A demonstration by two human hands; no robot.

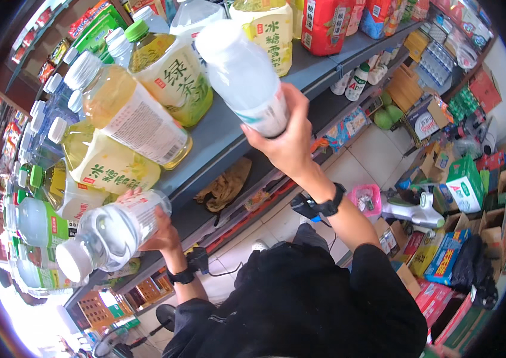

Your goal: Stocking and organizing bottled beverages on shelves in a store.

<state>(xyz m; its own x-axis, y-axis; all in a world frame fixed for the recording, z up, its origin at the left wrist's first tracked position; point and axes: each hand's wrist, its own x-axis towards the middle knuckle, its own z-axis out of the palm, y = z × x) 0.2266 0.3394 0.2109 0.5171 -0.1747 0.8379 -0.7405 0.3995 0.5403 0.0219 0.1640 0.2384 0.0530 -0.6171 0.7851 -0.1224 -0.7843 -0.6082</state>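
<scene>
My left hand (161, 230) grips the lower part of a clear plastic bottle (112, 228) with a white cap, tilted over the shelf edge. Higher up, my right hand (286, 134) is closed around the base of a bottle of cloudy whitish drink (246, 80), its white cap pointing up and away. Between the two bottles, a large bottle of amber drink (129, 112) and a green-capped green tea bottle (170, 74) stand on the grey shelf (210, 129). A yellow pear drink bottle (109, 156) is just beyond my left hand. Both wrists wear black bands.
Red drink bottles (326, 24) stand along the shelf at the top. A brown cloth (226, 185) lies on the lower shelf. On the tiled floor at the right are a pink basket (365, 199), a green and white carton (465, 183) and several open boxes. A fan (118, 342) stands at the bottom left.
</scene>
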